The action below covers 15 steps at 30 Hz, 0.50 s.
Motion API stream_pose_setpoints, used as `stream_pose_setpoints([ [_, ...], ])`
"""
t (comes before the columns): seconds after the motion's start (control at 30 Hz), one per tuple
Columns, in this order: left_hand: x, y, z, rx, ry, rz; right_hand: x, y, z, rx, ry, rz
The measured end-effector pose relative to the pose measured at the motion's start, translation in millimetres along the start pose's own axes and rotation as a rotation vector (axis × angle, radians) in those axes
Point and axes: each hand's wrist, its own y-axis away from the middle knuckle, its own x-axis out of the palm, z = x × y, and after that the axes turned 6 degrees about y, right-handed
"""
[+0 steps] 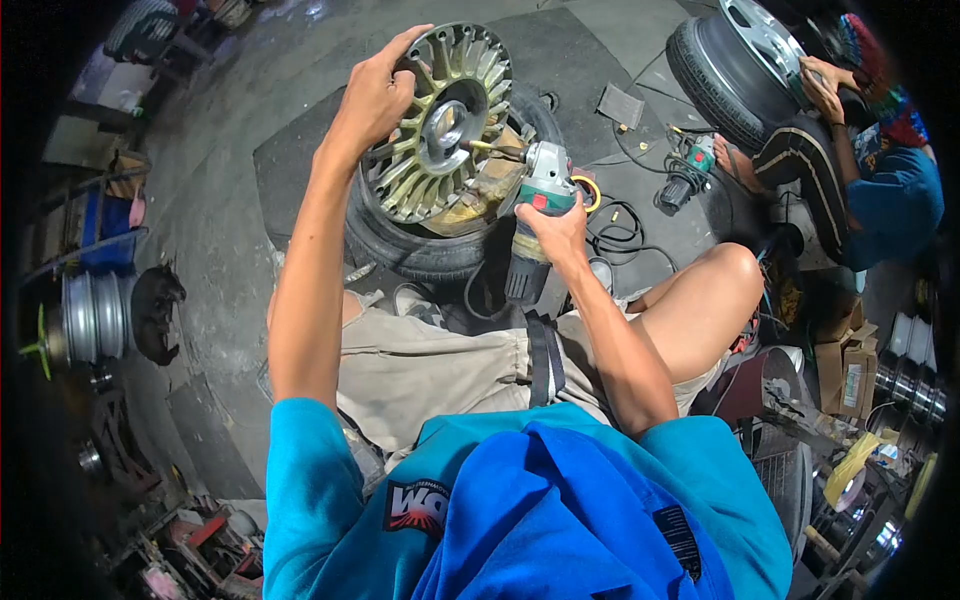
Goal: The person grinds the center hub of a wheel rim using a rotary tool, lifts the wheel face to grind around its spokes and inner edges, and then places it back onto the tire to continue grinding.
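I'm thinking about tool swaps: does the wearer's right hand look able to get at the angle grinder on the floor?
Probably not: the right hand grips another angle grinder, and the floor grinder lies farther off, near a co-worker's foot.

it is a wheel workshop — a spoked rim (447,122) over a tyre (430,258), a hand-held angle grinder (545,185), a second grinder (688,172) on the stained floor (215,270) and a silver rim (95,316) at left show it.
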Motion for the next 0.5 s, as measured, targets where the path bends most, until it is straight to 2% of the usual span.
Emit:
stream_pose_setpoints([
  [0.17, 2, -15, 11, 0.018, -0.043, 0.004, 10, 2, -15, -0.017, 0.025, 0.039],
  [0.3, 2, -18, 21, -0.001, -0.047, -0.011, 5, 14, 21, -0.026, 0.014, 0.041],
  [0.37, -7, -16, 31, -0.036, -0.014, -0.033, 7, 14, 31, -0.033, 0.174, 0.005],
  [0.43, -16, -14, 49, -0.053, 0.041, -0.011, 9, 15, 28, -0.054, 0.176, -0.057],
  [0.5, -26, -9, 78, -0.035, 0.019, -0.084, 12, 10, 18, -0.029, 0.153, -0.063],
])
